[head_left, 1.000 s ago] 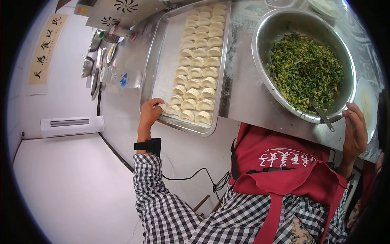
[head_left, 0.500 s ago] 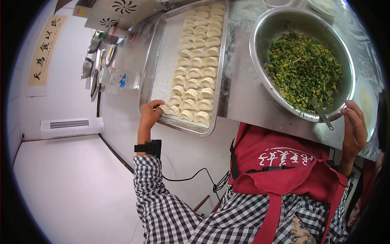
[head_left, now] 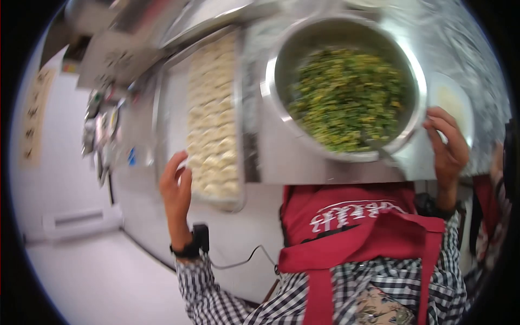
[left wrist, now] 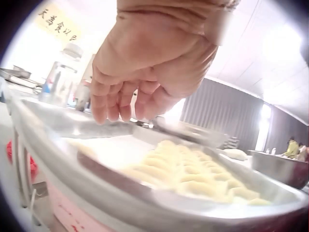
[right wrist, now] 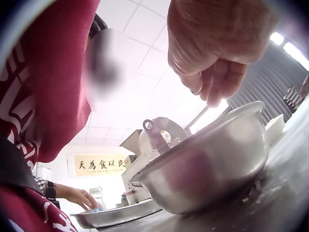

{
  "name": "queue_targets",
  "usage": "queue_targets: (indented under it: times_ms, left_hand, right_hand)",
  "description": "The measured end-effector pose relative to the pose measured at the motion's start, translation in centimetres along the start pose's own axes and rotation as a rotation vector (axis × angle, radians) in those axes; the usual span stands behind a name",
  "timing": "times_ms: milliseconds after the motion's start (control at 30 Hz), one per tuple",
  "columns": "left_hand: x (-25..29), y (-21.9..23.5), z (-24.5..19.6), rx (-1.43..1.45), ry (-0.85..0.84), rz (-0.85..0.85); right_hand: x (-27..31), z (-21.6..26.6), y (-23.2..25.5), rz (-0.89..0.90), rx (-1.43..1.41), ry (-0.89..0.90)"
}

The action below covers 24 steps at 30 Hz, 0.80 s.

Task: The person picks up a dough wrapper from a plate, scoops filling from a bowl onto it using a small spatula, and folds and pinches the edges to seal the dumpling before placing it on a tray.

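Dumplings (head_left: 214,138) in rows along the tray's (head_left: 177,103) right edge; both hands empty.
Left hand (head_left: 175,190), fingers loosely bent, at tray's near-left corner; right hand (head_left: 450,150), relaxed, by bowl's (head_left: 271,89) rim, contact unclear. Best practice, likely: light release, even gaps.

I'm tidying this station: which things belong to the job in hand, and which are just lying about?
Seemingly part of the job:
metal tray
dumplings
steel bowl
chopped green filling
metal utensil handle
pale plate, possibly

Seemingly just around:
clear bottle beyond the tray
wall scroll
white wall unit
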State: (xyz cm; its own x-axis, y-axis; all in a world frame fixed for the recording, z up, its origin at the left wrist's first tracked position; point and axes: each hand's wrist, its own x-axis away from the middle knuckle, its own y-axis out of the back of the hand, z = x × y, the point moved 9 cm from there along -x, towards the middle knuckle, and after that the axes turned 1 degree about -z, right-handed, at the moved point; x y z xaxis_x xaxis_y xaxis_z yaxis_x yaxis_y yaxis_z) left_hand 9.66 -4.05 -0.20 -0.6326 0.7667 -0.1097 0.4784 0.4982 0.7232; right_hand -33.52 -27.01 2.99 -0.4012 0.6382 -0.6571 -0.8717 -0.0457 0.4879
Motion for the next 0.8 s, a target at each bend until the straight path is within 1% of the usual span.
queue_targets:
  times_ms: [33, 67, 100, 133, 200, 233, 267, 300, 333, 400, 433, 467, 500, 533, 600, 667, 733, 767, 800]
  left_hand:
    - [0.5, -1.6, -3.0, 0.057, -0.072, 0.028]
    - [1.1, -3.2, -5.8, 0.115, -0.144, 0.059]
    - [1.8, -4.7, -8.1, 0.143, -0.187, 0.095]
    - [2.4, -6.0, -10.1, 0.163, -0.228, 0.130]
    - [3.4, -8.9, -13.3, 0.294, -0.254, 0.253]
    - [3.8, -10.1, -14.4, 0.327, -0.226, 0.288]
    - [4.2, -11.2, -15.1, 0.367, -0.250, 0.323]
    - [4.4, -12.5, -15.8, 0.435, -0.254, 0.379]
    - [4.1, -13.3, -17.2, 0.502, -0.247, 0.434]
    - [4.2, -15.0, -18.4, 0.566, -0.250, 0.493]
    - [4.2, -15.9, -19.2, 0.627, -0.231, 0.538]
    - [4.2, -16.5, -20.1, 0.635, -0.246, 0.556]
    - [4.3, -17.1, -21.0, 0.649, -0.263, 0.586]
    - [4.4, -17.7, -21.7, 0.663, -0.282, 0.613]
    - [4.6, -19.2, -22.6, 0.695, -0.301, 0.659]
    - [4.9, -20.3, -23.0, 0.728, -0.311, 0.725]
    - [5.1, -20.9, -23.1, 0.718, -0.293, 0.735]
    - [5.2, -21.2, -23.2, 0.707, -0.323, 0.749]
    - [5.3, -21.4, -23.3, 0.692, -0.348, 0.762]
  right_hand:
    - [-0.1, -0.3, 0.7, -0.016, 0.071, 0.028]
    - [-0.1, -1.1, 1.5, -0.058, 0.009, -0.035]
    - [0.1, -2.0, 2.4, -0.087, -0.022, -0.049]
    - [0.7, -3.7, 3.4, -0.127, -0.103, -0.168]
    - [1.6, -6.2, 5.5, -0.236, -0.211, -0.334]
    - [2.2, -7.3, 6.4, -0.274, -0.216, -0.384]
    - [2.8, -8.6, 7.1, -0.310, -0.230, -0.431]
    - [3.2, -9.6, 7.9, -0.334, -0.208, -0.435]
    - [2.4, -10.2, 8.8, -0.323, -0.166, -0.401]
    - [2.6, -11.7, 9.6, -0.336, -0.111, -0.362]
    - [2.5, -12.6, 10.3, -0.330, -0.057, -0.373]
    - [2.5, -13.4, 11.0, -0.323, -0.004, -0.386]
    - [2.5, -14.6, 11.7, -0.306, 0.013, -0.448]
    - [2.6, -15.5, 12.6, -0.320, 0.029, -0.450]
    - [2.6, -17.9, 12.0, -0.077, 0.214, -0.482]
    - [2.6, -19.1, 12.7, -0.077, 0.250, -0.496]
    - [2.1, -19.2, 11.5, 0.102, 0.345, -0.463]
    - [2.0, -19.1, 10.8, 0.186, 0.324, -0.462]
    - [2.2, -19.5, 10.6, 0.187, 0.321, -0.466]
